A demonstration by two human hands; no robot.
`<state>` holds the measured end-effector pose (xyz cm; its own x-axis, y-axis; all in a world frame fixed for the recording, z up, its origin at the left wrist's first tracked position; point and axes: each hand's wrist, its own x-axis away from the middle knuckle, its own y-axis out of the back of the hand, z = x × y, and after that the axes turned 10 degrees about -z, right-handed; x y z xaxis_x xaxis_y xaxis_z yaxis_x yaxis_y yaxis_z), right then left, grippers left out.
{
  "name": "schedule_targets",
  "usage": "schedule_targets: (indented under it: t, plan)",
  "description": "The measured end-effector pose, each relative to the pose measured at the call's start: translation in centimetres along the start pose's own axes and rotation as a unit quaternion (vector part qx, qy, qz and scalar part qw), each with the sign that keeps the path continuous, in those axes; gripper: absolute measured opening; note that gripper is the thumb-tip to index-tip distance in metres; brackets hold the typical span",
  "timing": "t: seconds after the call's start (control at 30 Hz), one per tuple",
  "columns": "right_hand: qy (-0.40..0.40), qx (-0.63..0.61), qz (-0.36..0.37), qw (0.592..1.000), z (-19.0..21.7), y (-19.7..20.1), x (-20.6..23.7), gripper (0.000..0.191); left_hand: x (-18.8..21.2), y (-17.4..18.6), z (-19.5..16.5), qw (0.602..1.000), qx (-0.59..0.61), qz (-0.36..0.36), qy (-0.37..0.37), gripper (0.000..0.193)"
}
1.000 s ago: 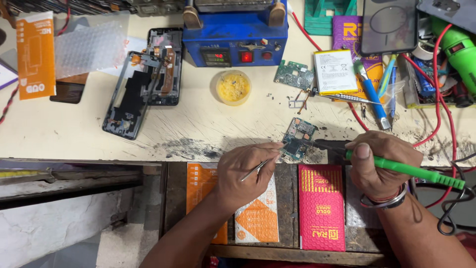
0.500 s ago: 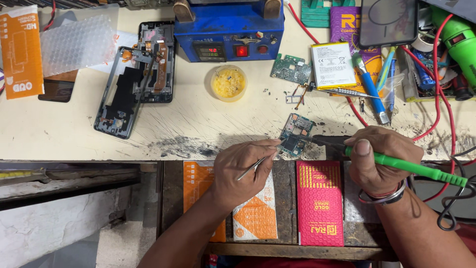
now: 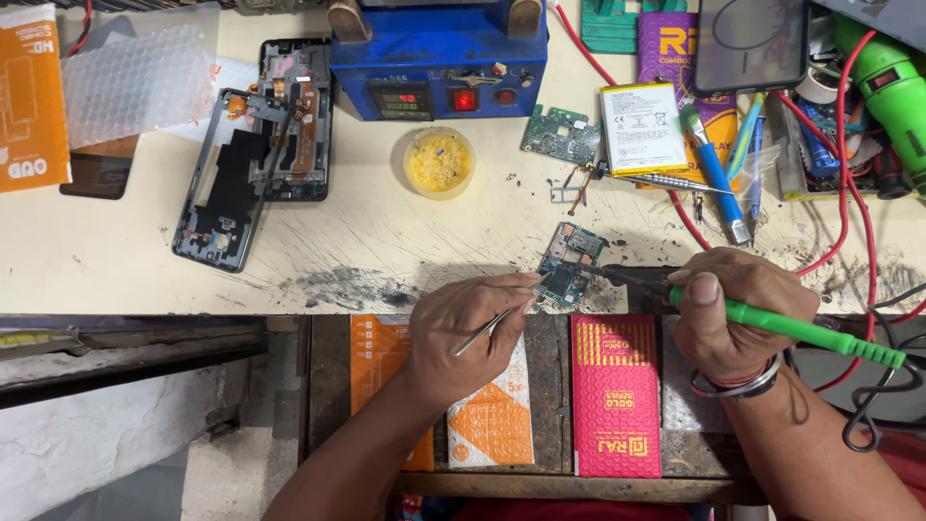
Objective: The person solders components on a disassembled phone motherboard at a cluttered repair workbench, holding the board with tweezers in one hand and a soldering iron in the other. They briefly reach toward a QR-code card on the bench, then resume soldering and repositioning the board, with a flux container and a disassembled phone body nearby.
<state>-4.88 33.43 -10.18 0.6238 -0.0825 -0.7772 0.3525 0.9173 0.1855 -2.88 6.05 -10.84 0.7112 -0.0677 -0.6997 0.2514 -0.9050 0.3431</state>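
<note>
A small phone circuit board [image 3: 571, 262] lies at the near edge of the scratched workbench [image 3: 405, 251]. My left hand [image 3: 470, 330] grips thin metal tweezers [image 3: 494, 322] whose tips touch the board's left edge. My right hand [image 3: 730, 311] holds a green-handled soldering iron [image 3: 783, 325], and its dark tip rests on the board's right side. A cable runs from the iron's handle to the right.
A blue heating station [image 3: 439, 60] stands at the back. Beside it are a yellow flux tub [image 3: 438, 162], two opened phone frames [image 3: 253, 154], a second circuit board [image 3: 561, 135], a battery [image 3: 643, 125], a screwdriver and red wires. Orange and pink packets [image 3: 615, 396] lie on a lower shelf.
Both hands keep the tweezers and iron on the board. The view has shifted slightly, so the bench items sit higher in the picture.
</note>
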Motion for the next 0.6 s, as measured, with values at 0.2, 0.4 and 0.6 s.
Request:
schedule_targets:
  t: [0.2,0.4,0.6]
  plan:
    - [0.01,0.009,0.021,1.0,-0.21,0.31,-0.22,0.031,-0.03,0.05,-0.03,1.0,0.006,-0.004,0.0,0.02]
    - [-0.004,0.003,0.024,1.0,0.23,0.22,-0.49,0.03,-0.21,0.1,-0.09,1.0,0.022,0.001,0.007,0.02]
    - [-0.004,0.007,0.021,1.0,0.38,0.24,-0.62,0.031,-0.07,0.15,-0.06,1.0,0.018,0.002,0.013,0.021]
